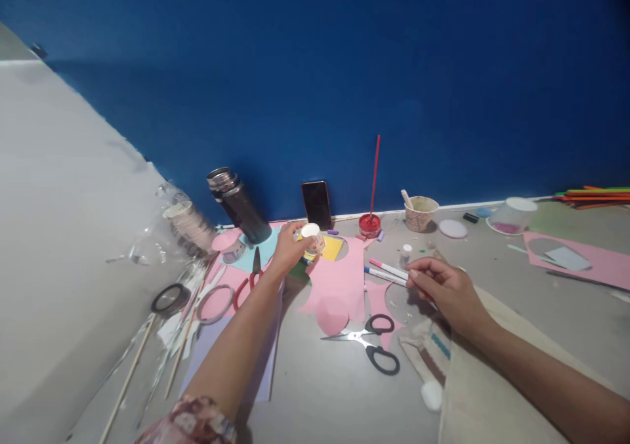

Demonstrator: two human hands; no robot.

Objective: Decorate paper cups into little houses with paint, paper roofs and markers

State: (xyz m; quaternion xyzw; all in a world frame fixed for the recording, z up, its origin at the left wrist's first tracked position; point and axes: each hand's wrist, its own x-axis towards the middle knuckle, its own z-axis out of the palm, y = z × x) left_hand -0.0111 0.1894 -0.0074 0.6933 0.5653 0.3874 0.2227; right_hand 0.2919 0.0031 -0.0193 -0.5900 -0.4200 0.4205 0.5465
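My left hand reaches forward and grips a small white paper cup above yellow paper and pink paper. My right hand is closed on two marker pens, one with a pink cap and one with a blue cap, their tips pointing left over the pink paper. Black-handled scissors lie open on the table just in front of the pink paper, between my two arms.
A dark flask, a phone leaning on the blue wall, a red paint pot with a stick, a patterned cup, red scissors, tape rolls, wooden sticks and a cloth bag crowd the table.
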